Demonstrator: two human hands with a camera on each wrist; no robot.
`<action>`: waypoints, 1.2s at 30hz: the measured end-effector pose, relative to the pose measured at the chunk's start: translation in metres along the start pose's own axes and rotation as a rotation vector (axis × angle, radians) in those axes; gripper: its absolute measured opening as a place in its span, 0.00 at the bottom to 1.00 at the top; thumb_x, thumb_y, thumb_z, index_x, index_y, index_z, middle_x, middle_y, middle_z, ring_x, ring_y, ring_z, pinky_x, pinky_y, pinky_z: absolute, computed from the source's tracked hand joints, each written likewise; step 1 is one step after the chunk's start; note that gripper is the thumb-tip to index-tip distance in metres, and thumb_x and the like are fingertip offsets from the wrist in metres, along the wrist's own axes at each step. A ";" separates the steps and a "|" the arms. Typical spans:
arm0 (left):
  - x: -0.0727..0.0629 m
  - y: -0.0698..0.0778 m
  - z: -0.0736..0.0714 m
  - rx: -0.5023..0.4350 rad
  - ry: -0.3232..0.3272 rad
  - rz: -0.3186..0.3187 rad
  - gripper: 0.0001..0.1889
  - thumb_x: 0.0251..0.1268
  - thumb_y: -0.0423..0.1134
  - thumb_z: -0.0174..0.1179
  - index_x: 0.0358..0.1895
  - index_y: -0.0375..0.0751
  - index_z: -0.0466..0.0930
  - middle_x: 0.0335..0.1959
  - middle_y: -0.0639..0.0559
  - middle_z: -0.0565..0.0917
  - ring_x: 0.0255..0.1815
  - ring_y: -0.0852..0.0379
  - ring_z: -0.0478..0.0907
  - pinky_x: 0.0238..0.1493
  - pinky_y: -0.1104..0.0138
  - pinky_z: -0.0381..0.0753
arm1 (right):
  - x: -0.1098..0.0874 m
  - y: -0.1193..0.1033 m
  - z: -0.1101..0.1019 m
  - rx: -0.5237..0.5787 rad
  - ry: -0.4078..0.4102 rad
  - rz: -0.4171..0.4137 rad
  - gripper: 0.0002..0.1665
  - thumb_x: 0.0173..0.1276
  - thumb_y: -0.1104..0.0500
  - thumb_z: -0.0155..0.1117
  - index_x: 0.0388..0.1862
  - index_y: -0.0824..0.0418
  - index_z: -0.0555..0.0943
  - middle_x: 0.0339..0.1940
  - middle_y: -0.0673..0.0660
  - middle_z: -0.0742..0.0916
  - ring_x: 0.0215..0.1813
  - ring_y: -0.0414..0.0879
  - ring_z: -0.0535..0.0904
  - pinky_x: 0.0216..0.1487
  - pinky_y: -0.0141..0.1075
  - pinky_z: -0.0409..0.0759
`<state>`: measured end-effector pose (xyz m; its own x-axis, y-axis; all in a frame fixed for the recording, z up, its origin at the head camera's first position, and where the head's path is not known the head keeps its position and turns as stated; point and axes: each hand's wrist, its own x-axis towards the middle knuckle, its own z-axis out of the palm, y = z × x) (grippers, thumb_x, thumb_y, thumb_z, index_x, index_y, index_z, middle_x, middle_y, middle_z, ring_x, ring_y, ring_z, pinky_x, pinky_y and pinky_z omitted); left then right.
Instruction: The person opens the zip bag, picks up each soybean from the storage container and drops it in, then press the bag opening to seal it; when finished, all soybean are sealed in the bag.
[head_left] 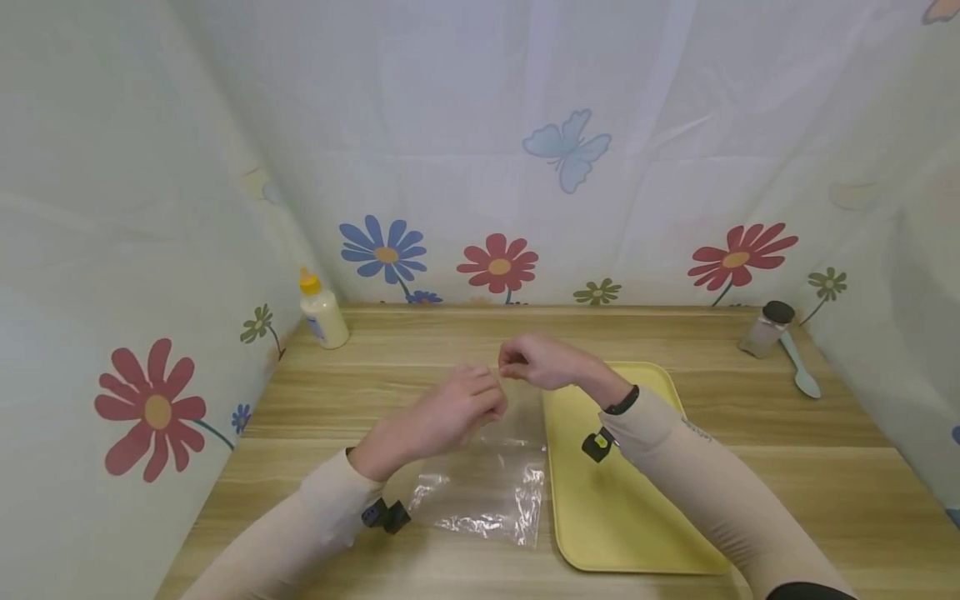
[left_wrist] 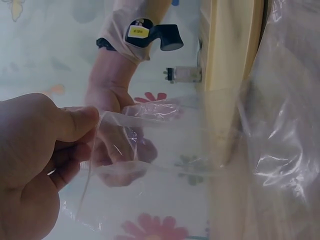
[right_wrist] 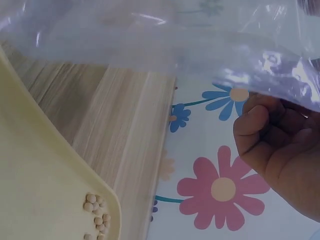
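A clear plastic bag (head_left: 480,492) hangs from both hands above the wooden table, its lower part by the yellow tray (head_left: 600,525). My left hand (head_left: 457,408) pinches the bag's top edge between thumb and fingers, as the left wrist view shows of the same hand (left_wrist: 35,155). Farther forward, my right hand (head_left: 543,362) has its fingers curled at the bag's other upper edge. In the right wrist view that hand (right_wrist: 285,145) pinches the film at its rim. Several small round beige balls (right_wrist: 95,206) lie in a corner of the tray.
A white bottle with a yellow nozzle (head_left: 325,321) stands at the back left. Toward the back right are a clear jar with a black lid (head_left: 767,329) and a pale spoon (head_left: 801,371). A flower-printed curtain (head_left: 450,167) borders the table (head_left: 795,492).
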<state>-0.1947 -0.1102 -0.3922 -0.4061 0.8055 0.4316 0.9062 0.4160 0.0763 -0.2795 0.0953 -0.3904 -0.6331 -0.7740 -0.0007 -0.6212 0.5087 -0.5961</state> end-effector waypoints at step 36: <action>-0.009 0.031 -0.015 -0.036 0.070 0.128 0.03 0.58 0.33 0.66 0.32 0.44 0.81 0.32 0.57 0.78 0.37 0.61 0.73 0.43 0.72 0.73 | 0.000 0.009 0.000 -0.027 0.058 0.029 0.06 0.71 0.59 0.59 0.35 0.59 0.82 0.21 0.47 0.74 0.20 0.38 0.69 0.26 0.30 0.69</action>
<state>-0.1616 -0.1110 -0.3802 -0.2792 0.8192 0.5010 0.9541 0.2956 0.0485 -0.2857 0.1000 -0.3958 -0.6764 -0.7359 0.0295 -0.6140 0.5414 -0.5744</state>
